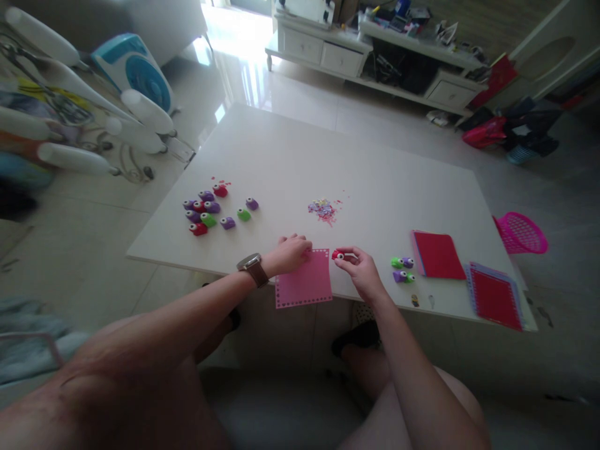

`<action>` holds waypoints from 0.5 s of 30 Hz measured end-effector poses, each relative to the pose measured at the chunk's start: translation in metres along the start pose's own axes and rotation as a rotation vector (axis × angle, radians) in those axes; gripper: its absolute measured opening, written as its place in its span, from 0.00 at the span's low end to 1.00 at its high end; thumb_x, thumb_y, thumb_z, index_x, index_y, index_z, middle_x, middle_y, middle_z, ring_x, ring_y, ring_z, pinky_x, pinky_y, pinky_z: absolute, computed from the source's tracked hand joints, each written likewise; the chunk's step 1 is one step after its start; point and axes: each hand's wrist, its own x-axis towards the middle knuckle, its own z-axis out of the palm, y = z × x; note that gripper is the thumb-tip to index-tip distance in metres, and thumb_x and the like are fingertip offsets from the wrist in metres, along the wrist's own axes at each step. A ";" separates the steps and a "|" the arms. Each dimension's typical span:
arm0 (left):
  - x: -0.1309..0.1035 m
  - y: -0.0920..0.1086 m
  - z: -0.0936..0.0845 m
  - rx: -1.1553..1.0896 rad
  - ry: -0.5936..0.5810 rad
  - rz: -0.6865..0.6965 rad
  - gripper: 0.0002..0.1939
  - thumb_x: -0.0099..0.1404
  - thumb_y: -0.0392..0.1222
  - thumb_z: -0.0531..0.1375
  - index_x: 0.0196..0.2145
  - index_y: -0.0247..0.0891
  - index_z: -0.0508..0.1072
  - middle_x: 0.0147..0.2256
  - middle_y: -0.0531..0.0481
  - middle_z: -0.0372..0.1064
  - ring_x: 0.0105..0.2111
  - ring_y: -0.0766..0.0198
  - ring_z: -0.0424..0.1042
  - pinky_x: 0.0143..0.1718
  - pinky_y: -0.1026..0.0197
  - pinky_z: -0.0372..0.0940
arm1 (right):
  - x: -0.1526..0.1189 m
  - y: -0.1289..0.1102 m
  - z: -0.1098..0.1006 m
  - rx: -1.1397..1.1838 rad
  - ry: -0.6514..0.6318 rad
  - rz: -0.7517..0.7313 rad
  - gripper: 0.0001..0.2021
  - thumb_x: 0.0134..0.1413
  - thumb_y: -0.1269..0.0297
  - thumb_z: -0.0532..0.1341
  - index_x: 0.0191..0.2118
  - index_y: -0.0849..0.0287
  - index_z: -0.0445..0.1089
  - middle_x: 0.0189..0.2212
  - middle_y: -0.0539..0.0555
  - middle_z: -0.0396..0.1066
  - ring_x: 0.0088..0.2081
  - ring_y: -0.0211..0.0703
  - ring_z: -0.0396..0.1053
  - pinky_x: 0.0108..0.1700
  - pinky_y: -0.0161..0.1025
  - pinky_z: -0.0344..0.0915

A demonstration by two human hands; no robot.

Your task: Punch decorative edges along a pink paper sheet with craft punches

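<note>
A pink paper [304, 281] with rows of small punched holes along its edges lies at the table's near edge and juts past it. My left hand [294, 251], with a watch on the wrist, is on the paper's upper left part, its fingers curled at the top edge. Just right of the paper, my right hand [359, 269] grips a red punch [337, 255] with a round white top between thumb and fingers. Beyond the paper lies a small heap of coloured paper bits [323, 210].
Several red, purple and green punches [199, 229] cluster at the left of the white table [281, 144]. More punches [400, 276] stand at the right, beside a stack of red and coloured sheets [438, 255] and punched sheets [495, 295]. A pink basket [521, 232] is beyond the right edge.
</note>
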 end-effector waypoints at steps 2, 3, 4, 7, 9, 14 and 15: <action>0.001 -0.001 -0.003 -0.063 0.011 0.031 0.09 0.67 0.40 0.54 0.40 0.41 0.74 0.41 0.44 0.77 0.45 0.52 0.72 0.50 0.48 0.63 | 0.000 0.000 0.001 -0.028 -0.007 -0.029 0.18 0.41 0.58 0.74 0.40 0.58 0.76 0.38 0.56 0.79 0.42 0.47 0.75 0.47 0.44 0.70; 0.002 -0.002 -0.004 -0.093 0.016 0.043 0.09 0.67 0.39 0.55 0.41 0.41 0.74 0.40 0.45 0.77 0.43 0.53 0.73 0.49 0.50 0.63 | 0.001 0.000 0.001 -0.030 -0.009 -0.039 0.18 0.40 0.58 0.74 0.39 0.58 0.75 0.39 0.56 0.79 0.43 0.47 0.75 0.47 0.44 0.70; 0.002 -0.003 -0.005 -0.115 0.023 0.052 0.10 0.66 0.39 0.55 0.42 0.41 0.74 0.39 0.46 0.78 0.42 0.54 0.74 0.49 0.50 0.64 | 0.001 0.000 0.002 -0.027 -0.011 -0.045 0.18 0.39 0.59 0.74 0.38 0.58 0.75 0.39 0.56 0.79 0.43 0.48 0.75 0.47 0.45 0.71; 0.002 -0.005 -0.007 -0.131 0.035 0.064 0.09 0.66 0.38 0.56 0.42 0.41 0.74 0.41 0.45 0.79 0.43 0.53 0.75 0.50 0.49 0.64 | 0.001 -0.001 0.003 -0.001 -0.006 -0.060 0.19 0.38 0.59 0.75 0.37 0.58 0.74 0.39 0.56 0.79 0.43 0.48 0.75 0.48 0.45 0.71; 0.001 -0.005 -0.007 -0.126 0.034 0.055 0.08 0.66 0.38 0.57 0.42 0.42 0.74 0.41 0.46 0.79 0.44 0.52 0.75 0.51 0.48 0.63 | 0.002 -0.001 0.004 0.018 0.004 -0.076 0.19 0.37 0.59 0.75 0.37 0.57 0.74 0.40 0.56 0.78 0.44 0.47 0.74 0.48 0.46 0.71; -0.001 -0.004 -0.009 -0.125 0.029 0.042 0.08 0.66 0.38 0.57 0.42 0.42 0.73 0.41 0.46 0.79 0.44 0.52 0.76 0.52 0.48 0.61 | 0.002 -0.002 0.006 0.050 -0.004 -0.098 0.18 0.35 0.61 0.76 0.35 0.58 0.74 0.41 0.56 0.76 0.44 0.46 0.74 0.49 0.47 0.71; -0.001 -0.004 -0.009 -0.128 0.027 0.040 0.09 0.66 0.38 0.56 0.43 0.42 0.73 0.41 0.46 0.79 0.44 0.52 0.76 0.52 0.48 0.61 | 0.002 -0.002 0.006 0.052 -0.010 -0.098 0.18 0.35 0.61 0.76 0.35 0.58 0.74 0.41 0.56 0.76 0.44 0.46 0.74 0.50 0.47 0.71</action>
